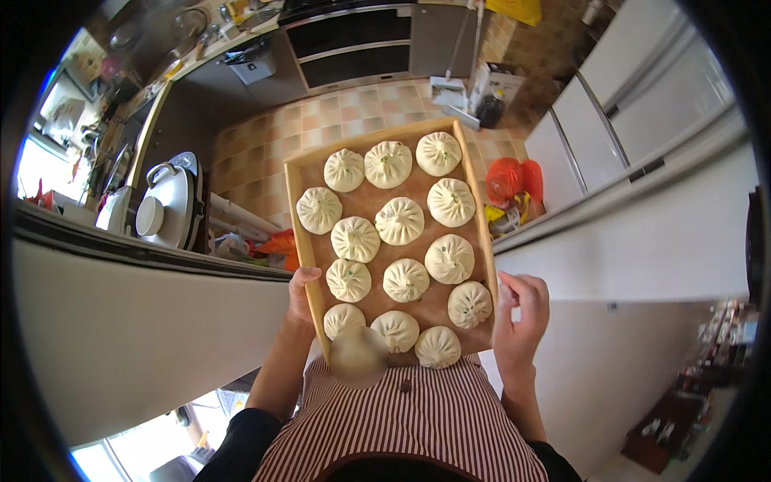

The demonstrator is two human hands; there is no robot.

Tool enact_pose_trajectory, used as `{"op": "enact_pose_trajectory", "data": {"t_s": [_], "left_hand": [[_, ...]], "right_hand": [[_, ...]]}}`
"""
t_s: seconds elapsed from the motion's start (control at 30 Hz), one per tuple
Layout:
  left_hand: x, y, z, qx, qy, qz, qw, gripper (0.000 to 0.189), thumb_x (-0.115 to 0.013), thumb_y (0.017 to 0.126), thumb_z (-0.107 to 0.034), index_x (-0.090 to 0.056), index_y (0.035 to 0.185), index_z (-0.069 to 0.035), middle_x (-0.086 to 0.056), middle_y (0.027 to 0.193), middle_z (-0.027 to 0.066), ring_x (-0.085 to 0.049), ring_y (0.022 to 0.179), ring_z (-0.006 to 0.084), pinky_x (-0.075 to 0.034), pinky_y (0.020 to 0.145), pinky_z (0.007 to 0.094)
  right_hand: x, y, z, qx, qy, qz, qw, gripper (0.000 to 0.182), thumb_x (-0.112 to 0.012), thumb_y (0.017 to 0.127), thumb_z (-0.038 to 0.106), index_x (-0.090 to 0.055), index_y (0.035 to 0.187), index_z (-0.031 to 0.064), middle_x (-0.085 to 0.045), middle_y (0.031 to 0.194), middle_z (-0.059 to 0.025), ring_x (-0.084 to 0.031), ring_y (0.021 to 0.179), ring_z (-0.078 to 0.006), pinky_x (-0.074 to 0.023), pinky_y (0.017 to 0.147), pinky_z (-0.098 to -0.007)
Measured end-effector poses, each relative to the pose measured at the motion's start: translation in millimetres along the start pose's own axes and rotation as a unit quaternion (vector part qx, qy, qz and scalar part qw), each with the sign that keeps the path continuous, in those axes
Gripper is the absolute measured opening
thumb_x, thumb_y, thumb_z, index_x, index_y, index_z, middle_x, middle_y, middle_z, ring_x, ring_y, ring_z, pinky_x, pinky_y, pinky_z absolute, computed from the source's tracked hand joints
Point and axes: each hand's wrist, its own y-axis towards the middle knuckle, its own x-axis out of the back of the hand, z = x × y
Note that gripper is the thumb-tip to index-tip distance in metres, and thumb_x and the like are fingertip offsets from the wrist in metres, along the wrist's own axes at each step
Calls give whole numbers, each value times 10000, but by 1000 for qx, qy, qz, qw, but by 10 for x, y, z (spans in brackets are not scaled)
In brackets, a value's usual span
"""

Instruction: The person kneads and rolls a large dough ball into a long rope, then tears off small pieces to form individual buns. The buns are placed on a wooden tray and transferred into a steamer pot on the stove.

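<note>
A shallow wooden tray is held in front of my body, tilted in view, with several pleated raw dough buns spaced across its brown base. Some buns show green flecks of filling at their twisted tops. My left hand grips the tray's left side, its thumb over the rim and its fingers hidden below. Beside the right rim is my right hand, with curled fingers near the tray's edge; whether it bears on the wood is unclear. A blurred patch covers the tray's lower left corner. Behind it is my striped apron.
A doorway edge is at left; white cabinet-like panels stand at right. Beyond lies a tiled floor with a red plastic bag, a dark bottle and a dustpan. A lidded electric pan stands left.
</note>
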Motion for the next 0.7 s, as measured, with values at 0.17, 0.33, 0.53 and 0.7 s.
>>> {"op": "enact_pose_trajectory", "data": {"t_s": [0.17, 0.33, 0.53, 0.7], "left_hand": [[-43, 5, -102, -14, 12, -8, 1000, 770, -636, 744, -316, -485, 1423, 16, -630, 1294, 219, -629, 1153, 380, -503, 1041, 510], [55, -428, 163, -11, 42, -46, 998, 745, -636, 743, -308, -501, 1395, 27, -641, 1262, 219, -640, 1120, 377, -515, 1019, 502], [28, -638, 118, -1, 81, -72, 994, 729, -645, 734, -302, -512, 1363, 42, -649, 1219, 223, -646, 1089, 379, -531, 993, 501], [108, -743, 117, 12, 72, -61, 995, 657, -642, 754, -253, -526, 1327, 47, -654, 1191, 213, -651, 1070, 371, -544, 968, 500]], "right_hand": [[6, 134, -148, 29, 28, -8, 999, 184, -630, 949, -14, -665, 1129, 0, -646, 1029, -135, -622, 885, -248, -521, 690, -325], [50, -146, 79, 49, 34, 11, 998, 216, -653, 944, 13, -655, 1160, -3, -644, 1093, -156, -626, 961, -295, -530, 748, -354], [148, -286, 299, 21, 16, 86, 996, 473, -728, 858, 11, -560, 1301, 14, -580, 1278, -181, -604, 1131, -352, -537, 934, -426], [22, -568, 359, 45, -47, 154, 986, 649, -809, 782, 75, -471, 1330, 0, -518, 1370, -200, -545, 1266, -404, -478, 1058, -480]]}}
